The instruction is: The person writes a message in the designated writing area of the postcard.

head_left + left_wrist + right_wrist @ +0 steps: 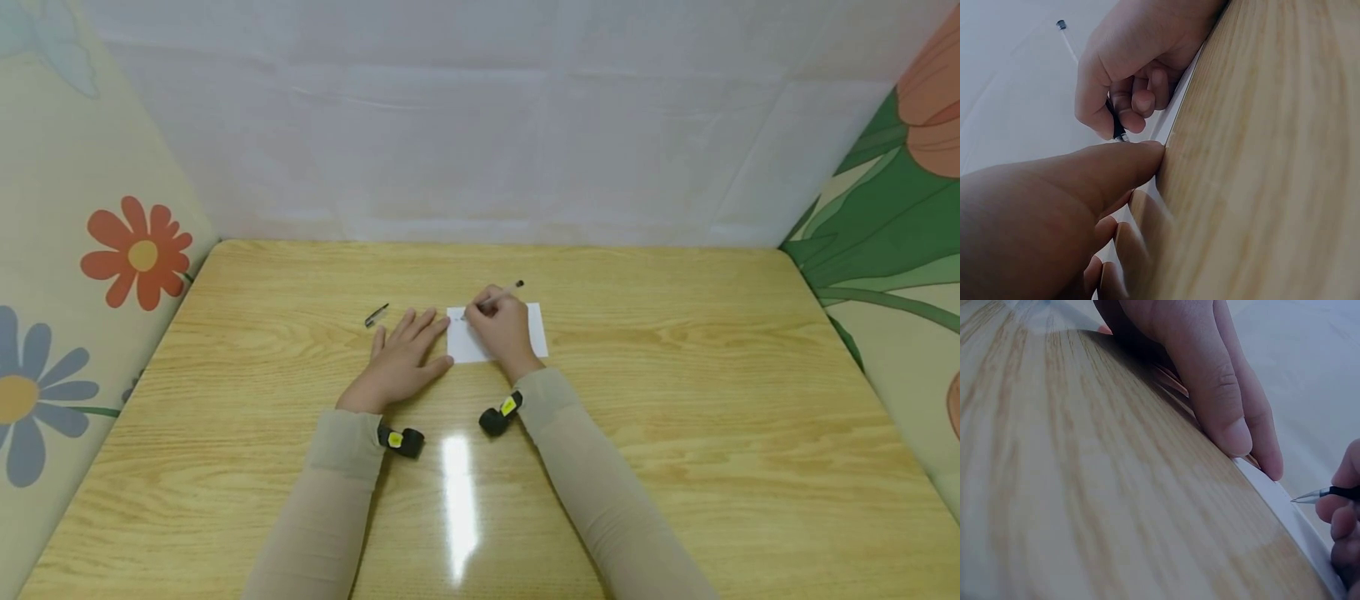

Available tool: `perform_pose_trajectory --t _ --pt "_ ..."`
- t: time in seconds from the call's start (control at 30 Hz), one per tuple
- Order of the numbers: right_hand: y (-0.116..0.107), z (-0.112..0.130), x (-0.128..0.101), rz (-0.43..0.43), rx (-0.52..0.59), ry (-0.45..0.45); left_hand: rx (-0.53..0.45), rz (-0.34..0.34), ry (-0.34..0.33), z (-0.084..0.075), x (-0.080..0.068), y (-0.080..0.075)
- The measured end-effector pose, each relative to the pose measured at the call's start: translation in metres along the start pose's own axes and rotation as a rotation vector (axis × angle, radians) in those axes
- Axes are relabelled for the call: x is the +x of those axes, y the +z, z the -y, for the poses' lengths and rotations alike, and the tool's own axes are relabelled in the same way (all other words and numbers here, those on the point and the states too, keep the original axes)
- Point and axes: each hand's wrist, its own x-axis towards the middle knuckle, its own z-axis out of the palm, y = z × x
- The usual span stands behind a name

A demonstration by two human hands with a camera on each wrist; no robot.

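A small white sheet of paper (470,347) lies on the wooden table, with a few tiny dark marks near its upper left. My right hand (501,326) pinches a pen (507,291) with a clear barrel and dark end, its tip at the paper near those marks. In the right wrist view the metal pen tip (1307,497) shows just above the sheet. My left hand (401,358) lies flat with fingers spread, and its thumb and index fingertip touch the paper's left edge. Left of the paper lies a pen cap (377,315).
The wooden table (712,375) extends widely on both sides. A white cloth (480,150) hangs behind its far edge, and flower-printed panels (142,256) stand at left and right. Each wrist carries a small black camera (495,419).
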Motion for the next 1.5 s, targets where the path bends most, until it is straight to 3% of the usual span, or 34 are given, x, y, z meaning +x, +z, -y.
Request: perform_pose_trajectory --t 1.0,1.3,1.5 --pt "-0.001 0.0014 0.0004 -0.016 0.0 -0.008 -0.009 -0.009 0.009 -0.0015 0.0016 -0.0023" --pt "-0.0011 0.0007 -0.0012 -0.097 0.012 -0.012 -0.001 0.0 0.0 -0.0014 0.0006 -0.0025" --pt "-0.0014 0.0 -0.0019 -0.103 0.023 -0.007 0.004 -0.002 0.001 -0.0013 0.0003 -0.0007"
